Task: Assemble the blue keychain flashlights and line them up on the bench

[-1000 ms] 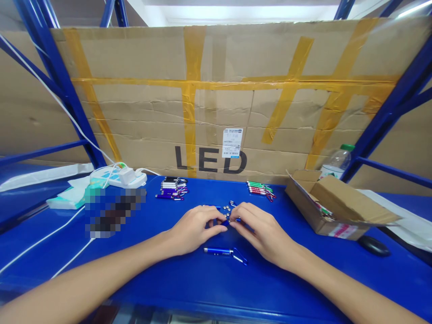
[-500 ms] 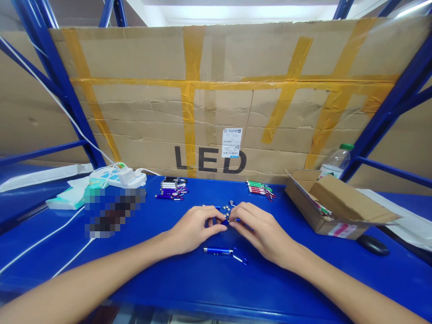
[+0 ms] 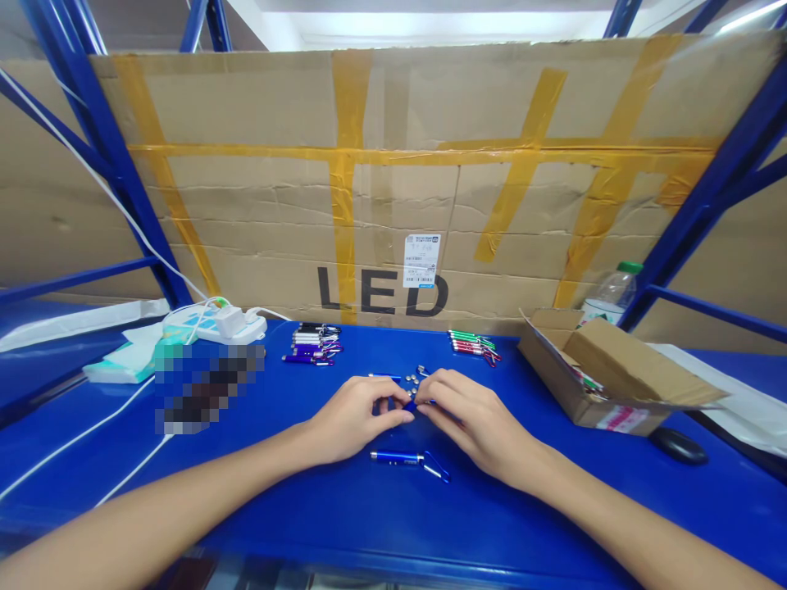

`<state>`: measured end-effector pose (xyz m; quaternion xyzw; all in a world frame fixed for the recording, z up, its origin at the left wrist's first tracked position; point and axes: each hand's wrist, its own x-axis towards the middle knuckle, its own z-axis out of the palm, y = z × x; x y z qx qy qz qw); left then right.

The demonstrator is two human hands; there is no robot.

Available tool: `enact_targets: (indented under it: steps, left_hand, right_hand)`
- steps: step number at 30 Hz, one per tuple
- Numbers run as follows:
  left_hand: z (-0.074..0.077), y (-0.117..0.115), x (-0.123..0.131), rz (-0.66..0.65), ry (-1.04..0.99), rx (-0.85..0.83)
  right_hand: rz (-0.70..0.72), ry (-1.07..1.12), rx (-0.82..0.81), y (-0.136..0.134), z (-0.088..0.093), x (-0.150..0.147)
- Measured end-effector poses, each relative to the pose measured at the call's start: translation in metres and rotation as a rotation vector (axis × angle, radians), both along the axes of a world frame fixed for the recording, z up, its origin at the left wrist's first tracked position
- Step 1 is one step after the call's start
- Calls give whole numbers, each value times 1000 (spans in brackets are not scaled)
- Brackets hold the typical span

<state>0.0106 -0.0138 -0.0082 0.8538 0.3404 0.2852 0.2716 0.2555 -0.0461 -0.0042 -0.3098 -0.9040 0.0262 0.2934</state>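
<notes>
My left hand (image 3: 357, 416) and right hand (image 3: 470, 418) meet at the middle of the blue table (image 3: 344, 516), fingertips pinched together on a small blue part (image 3: 411, 405) that shows only as a sliver between them. Both hands are curled closed around it; what the part is I cannot tell, as my fingers cover most of it.

Just in front of my hands, nearer to me, a blue keychain flashlight (image 3: 398, 457) lies flat on the table with its clip (image 3: 438, 468) pointing right, touching neither hand. Just beyond my fingertips sits a scatter of small silver button cells (image 3: 419, 376).

Farther back to the left is a bunch of small flashlights (image 3: 312, 342) in purple, black and silver, and to the right another bunch (image 3: 475, 343) in green and red. An open cardboard box (image 3: 606, 378) stands at the right, with a plastic bottle (image 3: 608, 295) behind it and a black mouse (image 3: 677, 446) just beside its near corner. A white power strip (image 3: 215, 324) lies at the back left.
</notes>
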Motion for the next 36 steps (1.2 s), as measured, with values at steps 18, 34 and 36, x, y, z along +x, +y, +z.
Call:
enact_targets:
  steps: [18,34,36]
  left_hand:
    - [0,0,2,14,-61,-107]
    - [-1,0,2,39,-81,-153]
    - [-1,0,2,44,-72,-139]
  right_hand:
    - [-3,-5,-13,2,1,0]
    - [-15,23,-11,-1,3,-1]
    - [-19,23,-12,-1,3,-2]
